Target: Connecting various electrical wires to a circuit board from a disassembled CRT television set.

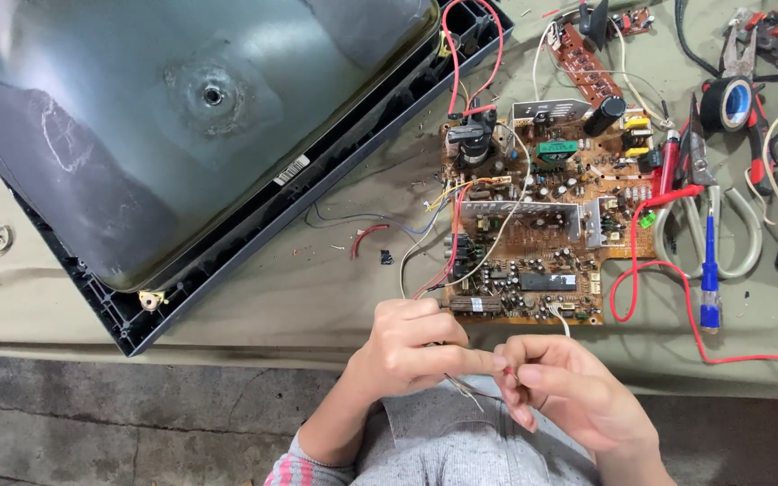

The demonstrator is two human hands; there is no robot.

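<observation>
Head view, both hands [488, 364] pinching thin wire strands [465, 389], brown circuit board [542, 225] beyond

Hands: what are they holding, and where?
Both hands, left and right, pinch thin wires near their loose ends, in the fingertips, just below the circuit board.

Dusty matt glass tube [182, 117] — dull cloth cover [317, 279] beneath.

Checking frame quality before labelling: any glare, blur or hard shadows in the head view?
Head view: light soft and even, no hard shadows; mild sheen on the tube glass; circuit board sharp; left hand and right hand slightly soft; thin wire between them hard to make out.
</observation>
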